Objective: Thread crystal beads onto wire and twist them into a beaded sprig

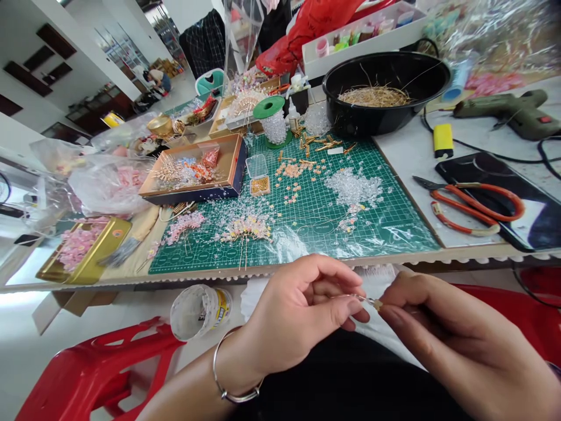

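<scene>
Over my lap, below the table edge, my left hand (pixel 302 316) pinches a thin wire between thumb and forefinger. At the wire's right end sits a small pale-yellow bead (pixel 376 304), which the thumb and forefinger of my right hand (pixel 447 333) grip. My curled fingers partly hide the wire. On the green cutting mat (pixel 302 234) beyond lie a beaded hair comb (pixel 248 228) with yellowish flowers and long wire prongs, a pink beaded piece (pixel 186 227), a heap of clear beads (pixel 355 187) and loose peach beads (pixel 293 169).
Red-handled scissors (pixel 477 204) lie on a black phone (pixel 539 222) at right, near a glue gun (pixel 508 111). A black basin (pixel 385 120) and a spool (pixel 275 123) stand behind. At left are a box of beadwork (pixel 236 169), a gold tin (pixel 87 260) and a red stool (pixel 100 362).
</scene>
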### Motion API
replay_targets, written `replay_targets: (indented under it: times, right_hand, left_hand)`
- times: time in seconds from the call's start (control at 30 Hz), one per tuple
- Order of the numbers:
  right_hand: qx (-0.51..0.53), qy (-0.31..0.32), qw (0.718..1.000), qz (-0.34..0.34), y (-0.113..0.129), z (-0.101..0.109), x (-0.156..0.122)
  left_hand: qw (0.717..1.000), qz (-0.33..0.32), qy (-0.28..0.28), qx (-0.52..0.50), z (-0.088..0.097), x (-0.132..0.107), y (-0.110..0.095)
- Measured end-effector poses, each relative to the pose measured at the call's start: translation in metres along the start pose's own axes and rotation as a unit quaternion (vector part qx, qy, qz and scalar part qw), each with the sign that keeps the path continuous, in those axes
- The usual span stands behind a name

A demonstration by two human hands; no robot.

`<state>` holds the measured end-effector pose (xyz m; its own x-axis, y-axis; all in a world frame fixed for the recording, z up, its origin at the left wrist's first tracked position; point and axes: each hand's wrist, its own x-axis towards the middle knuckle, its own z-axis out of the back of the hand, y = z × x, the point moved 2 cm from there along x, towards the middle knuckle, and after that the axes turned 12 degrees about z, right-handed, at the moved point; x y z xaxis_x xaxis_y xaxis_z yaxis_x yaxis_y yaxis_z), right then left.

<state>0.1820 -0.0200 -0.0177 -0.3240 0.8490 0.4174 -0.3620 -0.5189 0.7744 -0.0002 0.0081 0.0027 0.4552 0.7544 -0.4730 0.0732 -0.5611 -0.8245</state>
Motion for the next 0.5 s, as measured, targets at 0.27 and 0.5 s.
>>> replay_targets:
  times: [0.27, 0.5]
  right_hand:
    - [-0.029, -0.007, 0.999, 0.011, 0.0046, 0.0047, -0.0066]
    - [-0.011, 0.002, 1.0, -0.028, 0.0006, 0.0061, -0.0081]
  left_hand:
    - [1.0, -0.018, 0.009, -0.007, 0.0007, -0.0012, 0.0034]
    - [0.999, -0.025, 0.023, 0.0, 0.0033, -0.0039, 0.0057]
